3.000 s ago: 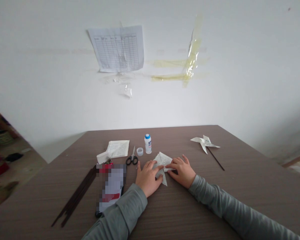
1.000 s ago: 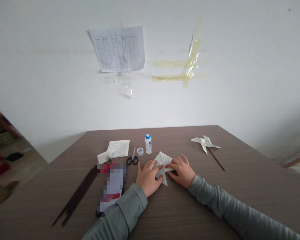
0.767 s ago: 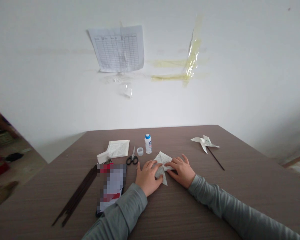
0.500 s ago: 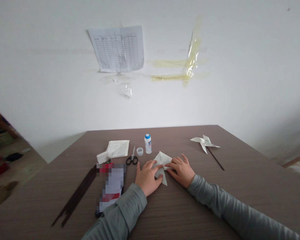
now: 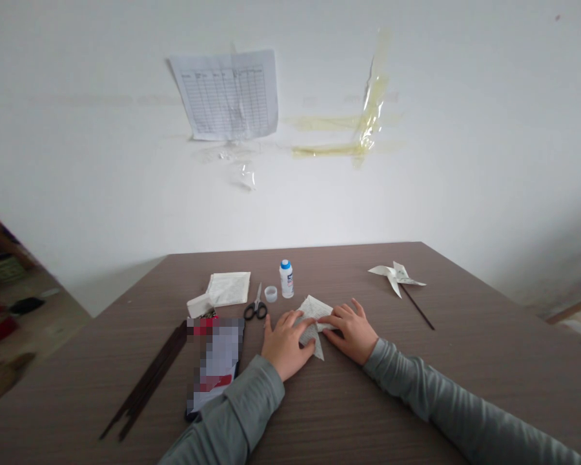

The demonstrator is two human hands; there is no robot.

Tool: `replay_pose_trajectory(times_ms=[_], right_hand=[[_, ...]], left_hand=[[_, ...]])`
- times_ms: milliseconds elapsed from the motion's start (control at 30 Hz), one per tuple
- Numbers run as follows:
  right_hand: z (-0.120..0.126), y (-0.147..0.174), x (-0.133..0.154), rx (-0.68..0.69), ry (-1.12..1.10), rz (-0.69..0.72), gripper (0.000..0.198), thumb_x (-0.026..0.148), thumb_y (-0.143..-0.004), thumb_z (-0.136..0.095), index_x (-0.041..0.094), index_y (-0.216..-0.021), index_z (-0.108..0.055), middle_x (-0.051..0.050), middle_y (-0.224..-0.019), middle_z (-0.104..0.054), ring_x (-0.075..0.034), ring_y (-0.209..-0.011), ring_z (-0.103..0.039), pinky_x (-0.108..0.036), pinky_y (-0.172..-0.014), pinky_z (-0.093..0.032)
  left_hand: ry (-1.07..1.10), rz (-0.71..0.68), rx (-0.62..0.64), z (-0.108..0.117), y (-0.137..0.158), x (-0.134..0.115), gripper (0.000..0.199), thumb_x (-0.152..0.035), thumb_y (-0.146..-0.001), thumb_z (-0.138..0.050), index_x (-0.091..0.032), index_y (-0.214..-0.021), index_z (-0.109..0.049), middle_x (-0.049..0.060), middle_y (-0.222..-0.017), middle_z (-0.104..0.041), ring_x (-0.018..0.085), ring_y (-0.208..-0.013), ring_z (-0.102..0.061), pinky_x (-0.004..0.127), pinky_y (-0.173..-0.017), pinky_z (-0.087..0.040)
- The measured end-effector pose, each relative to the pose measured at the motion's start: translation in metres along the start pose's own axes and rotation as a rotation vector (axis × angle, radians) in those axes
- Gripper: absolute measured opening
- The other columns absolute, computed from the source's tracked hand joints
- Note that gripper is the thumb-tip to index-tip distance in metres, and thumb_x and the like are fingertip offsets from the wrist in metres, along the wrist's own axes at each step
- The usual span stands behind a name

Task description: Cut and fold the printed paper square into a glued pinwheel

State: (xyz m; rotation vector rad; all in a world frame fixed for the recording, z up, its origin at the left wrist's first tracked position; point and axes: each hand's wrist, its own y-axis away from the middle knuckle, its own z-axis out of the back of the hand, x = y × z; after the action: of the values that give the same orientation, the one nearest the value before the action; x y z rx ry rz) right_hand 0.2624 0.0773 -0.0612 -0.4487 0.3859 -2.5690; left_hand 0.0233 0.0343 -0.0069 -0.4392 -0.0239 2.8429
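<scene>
Between my two hands, flat on the table, lies a cut piece of printed paper [image 5: 316, 303], shaped like a pinwheel with pointed flaps. My left hand [image 5: 286, 342] holds it from the left, index finger reaching to the centre and thumb near the lower flap. From the right, my right hand [image 5: 352, 330] grips a folded flap at the middle, with its outer finger raised. My fingers cover part of the paper, so the exact hold at the centre is hidden. A white glue bottle with a blue cap [image 5: 286, 280] stands just behind it.
Left of the bottle are a small clear cup [image 5: 270, 294], scissors [image 5: 256, 310] and folded paper [image 5: 230, 288]. Dark sticks [image 5: 150, 381] and a phone [image 5: 217, 361] lie at left. A finished pinwheel on a stick [image 5: 397, 279] lies at right, the wall behind.
The far tip of the paper has dipped slightly toward me. Both hands keep nearly the same place and hold.
</scene>
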Motion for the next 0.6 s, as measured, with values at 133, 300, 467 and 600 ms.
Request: replay_pose_trajectory(times_ms=[133, 300, 467, 600], right_hand=[[0.0000, -0.0010, 0.0008, 0.011, 0.012, -0.005, 0.035, 0.039, -0.120, -0.077, 0.050, -0.142, -0.102, -0.010, -0.120, -0.095, -0.041, -0.126, -0.090, -0.078, -0.145, -0.057], [-0.0002, -0.0032, 0.0041, 0.036, 0.008, -0.030, 0.032, 0.036, -0.120, -0.080, 0.047, -0.141, -0.102, -0.008, -0.123, -0.094, -0.040, -0.130, -0.089, -0.085, -0.147, -0.050], [0.0004, -0.0029, 0.0051, 0.031, -0.009, -0.034, 0.028, 0.037, -0.117, -0.083, 0.047, -0.136, -0.102, -0.009, -0.126, -0.094, -0.043, -0.134, -0.088, -0.086, -0.148, -0.049], [0.0009, -0.0009, 0.0027, 0.024, -0.040, -0.022, 0.029, 0.040, -0.117, -0.079, 0.051, -0.132, -0.101, -0.011, -0.125, -0.094, -0.045, -0.131, -0.089, -0.087, -0.147, -0.051]], left_hand=[[0.002, -0.006, 0.019, 0.0020, -0.0001, -0.0017, 0.058, -0.021, -0.117, -0.083, -0.043, -0.170, -0.089, 0.010, -0.189, -0.078, 0.043, -0.181, -0.067, 0.093, -0.158, -0.027], [-0.015, -0.012, 0.032, 0.0031, 0.0012, -0.0012, 0.059, -0.022, -0.118, -0.081, -0.045, -0.172, -0.087, 0.009, -0.190, -0.077, 0.042, -0.181, -0.066, 0.092, -0.159, -0.027], [-0.014, -0.003, -0.010, 0.0017, 0.0015, -0.0014, 0.056, -0.023, -0.115, -0.084, -0.038, -0.168, -0.090, 0.011, -0.186, -0.081, 0.047, -0.176, -0.071, 0.089, -0.159, -0.034], [-0.013, 0.031, -0.016, 0.0051, 0.0008, -0.0059, 0.058, -0.024, -0.113, -0.087, -0.037, -0.169, -0.090, 0.012, -0.183, -0.083, 0.047, -0.174, -0.073, 0.085, -0.158, -0.040]])
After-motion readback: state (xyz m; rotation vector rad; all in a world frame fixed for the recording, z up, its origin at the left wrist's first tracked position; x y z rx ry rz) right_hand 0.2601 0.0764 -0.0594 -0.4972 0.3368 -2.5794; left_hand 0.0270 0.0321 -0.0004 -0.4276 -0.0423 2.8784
